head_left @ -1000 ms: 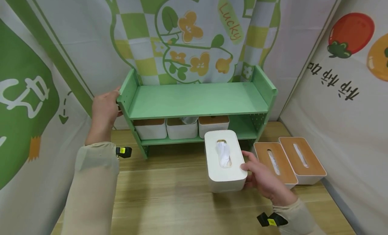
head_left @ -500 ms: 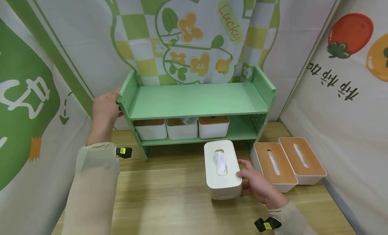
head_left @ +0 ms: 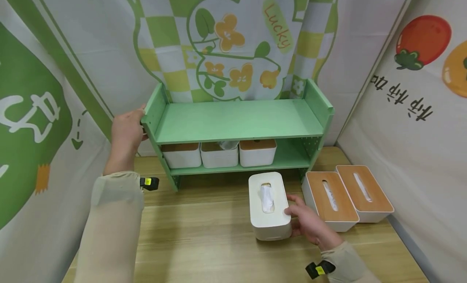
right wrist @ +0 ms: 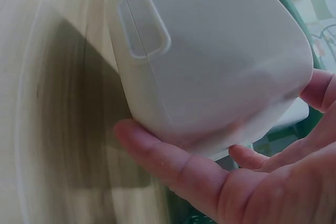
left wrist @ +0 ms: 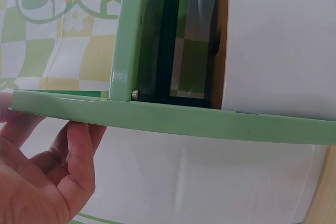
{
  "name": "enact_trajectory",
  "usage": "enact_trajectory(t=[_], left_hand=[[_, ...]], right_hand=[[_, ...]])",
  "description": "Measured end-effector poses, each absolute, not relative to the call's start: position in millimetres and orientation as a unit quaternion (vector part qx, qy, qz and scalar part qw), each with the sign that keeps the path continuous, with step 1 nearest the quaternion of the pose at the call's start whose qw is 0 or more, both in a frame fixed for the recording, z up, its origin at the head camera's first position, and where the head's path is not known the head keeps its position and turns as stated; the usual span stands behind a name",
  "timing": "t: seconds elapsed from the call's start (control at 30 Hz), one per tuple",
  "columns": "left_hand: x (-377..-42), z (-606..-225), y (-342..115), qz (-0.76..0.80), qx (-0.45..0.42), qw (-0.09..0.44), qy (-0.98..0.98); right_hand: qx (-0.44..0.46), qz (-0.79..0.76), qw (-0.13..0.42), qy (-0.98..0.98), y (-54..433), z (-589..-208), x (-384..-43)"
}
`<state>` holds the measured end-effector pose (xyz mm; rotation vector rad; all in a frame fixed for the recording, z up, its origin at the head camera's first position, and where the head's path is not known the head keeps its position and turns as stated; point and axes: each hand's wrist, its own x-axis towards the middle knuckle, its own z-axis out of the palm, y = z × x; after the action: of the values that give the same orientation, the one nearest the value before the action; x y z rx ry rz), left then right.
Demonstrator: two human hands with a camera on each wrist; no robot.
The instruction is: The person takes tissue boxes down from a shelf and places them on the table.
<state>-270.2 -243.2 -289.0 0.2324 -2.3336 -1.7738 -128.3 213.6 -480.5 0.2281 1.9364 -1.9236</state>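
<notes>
A white tissue box (head_left: 269,205) with a pale lid and tissue showing in its slot is low over the wooden table, in front of the green shelf (head_left: 233,120). My right hand (head_left: 310,222) holds its right side, thumb at the top edge. In the right wrist view, fingers (right wrist: 173,163) reach along the lower edge of the tissue box (right wrist: 210,51), whose end has a recessed notch. At the shelf's left side panel, my left hand (head_left: 125,131) grips the upright edge. The left wrist view shows curled fingers (left wrist: 79,161) against the panel's outer face.
Three white boxes with wood-coloured lids, including a left one (head_left: 181,156), line the lower shelf; bare shelf board (head_left: 292,155) shows to their right. Two more wood-lidded tissue boxes (head_left: 330,198) stand side by side at right. Fabric walls (head_left: 383,145) border the wooden table (head_left: 204,234).
My right hand has brought the white tissue box down and toward me, away from the shelf front; over the last half second it shifts only slightly. The left hand stays on the panel.
</notes>
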Motion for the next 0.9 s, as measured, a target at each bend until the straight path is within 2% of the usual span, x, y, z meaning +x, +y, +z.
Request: enact_trajectory(t=[0.9], left_hand=[[-268,-289,-243,-0.602,0.076,0.099,-0.789]], right_hand=[[0.137,-0.688,0.173,0.692,216,-508,-143]])
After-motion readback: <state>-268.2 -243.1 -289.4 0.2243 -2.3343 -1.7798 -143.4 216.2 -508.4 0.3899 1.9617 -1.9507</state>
